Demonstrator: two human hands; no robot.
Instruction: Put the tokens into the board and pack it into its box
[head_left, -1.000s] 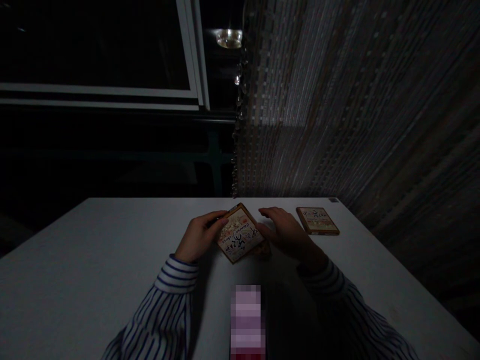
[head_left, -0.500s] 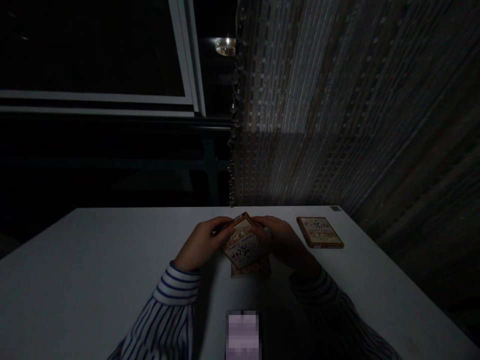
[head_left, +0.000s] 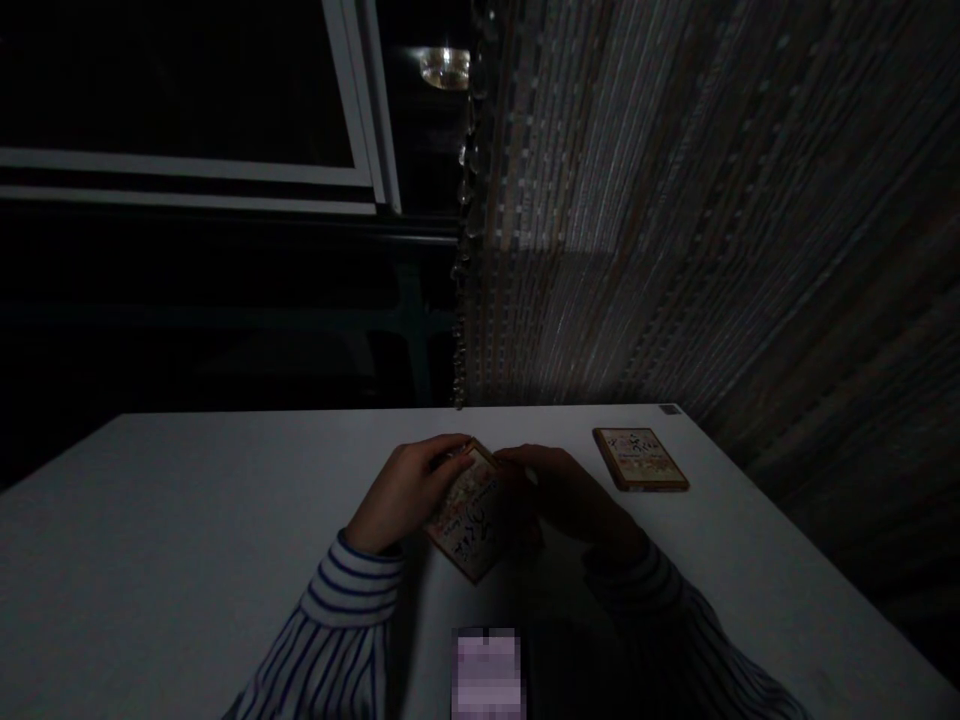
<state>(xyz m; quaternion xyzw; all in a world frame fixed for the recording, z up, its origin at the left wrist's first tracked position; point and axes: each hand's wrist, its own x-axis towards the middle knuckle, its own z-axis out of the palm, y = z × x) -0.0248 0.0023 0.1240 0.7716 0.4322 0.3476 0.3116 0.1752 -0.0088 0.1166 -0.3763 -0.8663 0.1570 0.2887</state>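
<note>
A flat printed box (head_left: 472, 520) with dark brush lettering and a brown edge is held tilted above the middle of the white table (head_left: 225, 540). My left hand (head_left: 409, 490) grips its upper left edge between thumb and fingers. On the other side my right hand (head_left: 566, 495) is closed at its upper right edge, its fingers partly in shadow. Under the box, near my right hand, a dark part of another item shows, too dim to make out. A similar box (head_left: 643, 460) lies flat at the table's back right.
A string curtain (head_left: 600, 220) hangs behind the table on the right. A white window frame (head_left: 360, 110) stands at the back left. Near the front edge is a blurred pinkish panel (head_left: 487, 675). A small dark label (head_left: 669, 410) marks the back right corner.
The held box has turned and its lower corner has come down toward me and slightly left. The item beneath it is now mostly hidden. The view has shifted slightly.
</note>
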